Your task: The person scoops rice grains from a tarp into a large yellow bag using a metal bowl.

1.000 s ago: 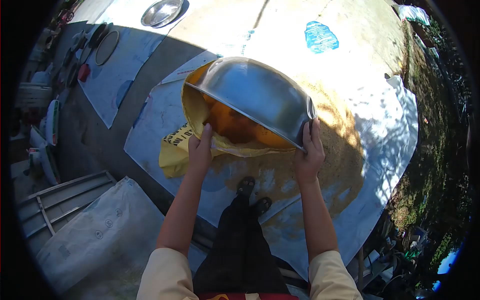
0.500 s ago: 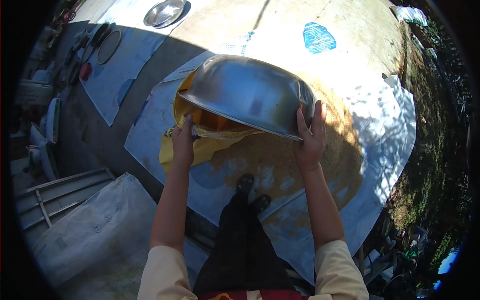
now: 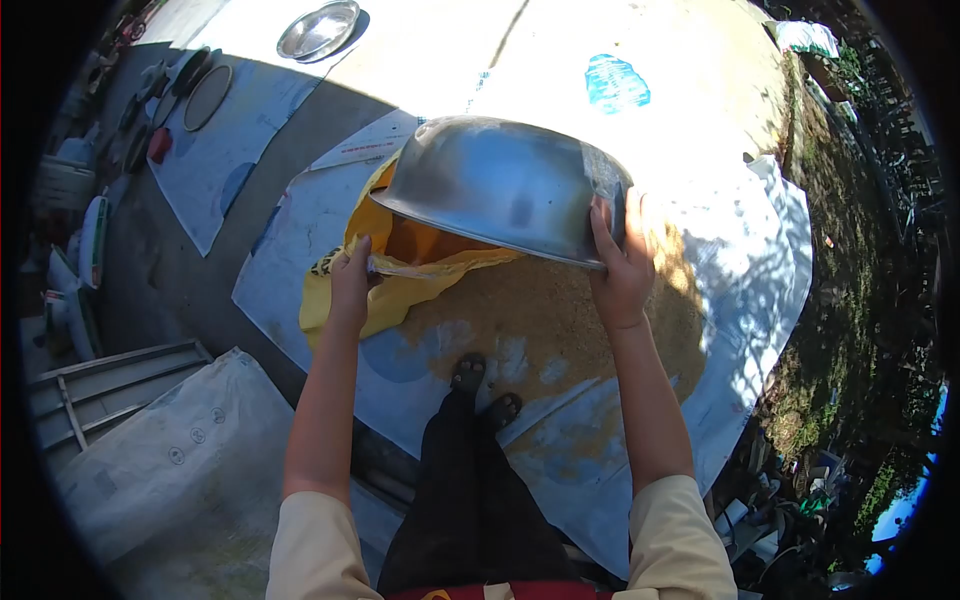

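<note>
I see black print on the yellow sack [image 3: 345, 300] near my left hand [image 3: 350, 280], but it is folded and too small for me to read; the blue printed patch [image 3: 615, 83] on the far ground is equally unreadable. I count one large steel bowl [image 3: 500, 185] held up in front of me, tipped so its outer underside faces the camera, and one smaller steel bowl [image 3: 318, 30] lying far left on a white sheet [image 3: 215, 160]. My right hand [image 3: 622, 265] is wrapped over the big bowl's right rim, fingers up the side. My left hand pinches the sack's edge at the bowl's near-left rim. The bowl hides most of the sack's mouth; only an orange inside [image 3: 430, 242] shows beneath it. Brown grain [image 3: 540, 320] lies spread on the pale tarp [image 3: 760, 270] below. Two sandalled feet [image 3: 485, 390] stand at its near edge. The far-left clutter is too dark to make out
</note>
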